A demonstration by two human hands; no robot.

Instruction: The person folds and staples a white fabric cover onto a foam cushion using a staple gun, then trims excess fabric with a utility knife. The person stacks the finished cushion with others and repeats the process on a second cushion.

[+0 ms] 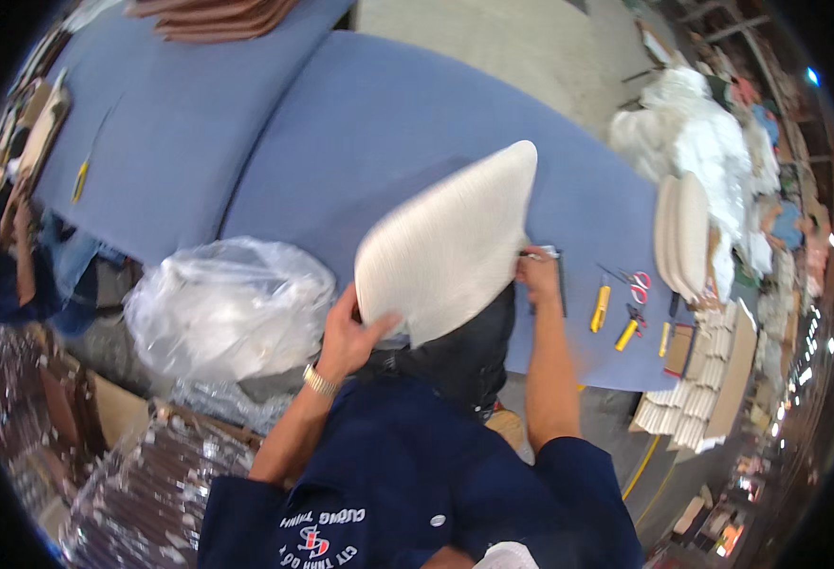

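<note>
A cream, ribbed-looking upholstered pad point(445, 242) with rounded corners is tilted up in front of me, over the near edge of the blue-covered table. My left hand point(348, 334) grips its lower left edge, thumb on the front face and fingers behind. By the pad's right edge, my right hand point(537, 270) has its fingers bent closed around a small dark and silvery item, too small to name. A dark, narrow object point(560, 275) lies right beside that hand, partly hidden by it. The pad's back is turned away from view.
Right of my hand lie a yellow cutter point(601, 308), yellow-handled pliers point(630, 328) and red-handled scissors point(639, 284). Cream pads point(682, 232) stack at the right edge. A plastic-wrapped white bundle point(232, 308) stands left. Another person point(23, 251) works at far left.
</note>
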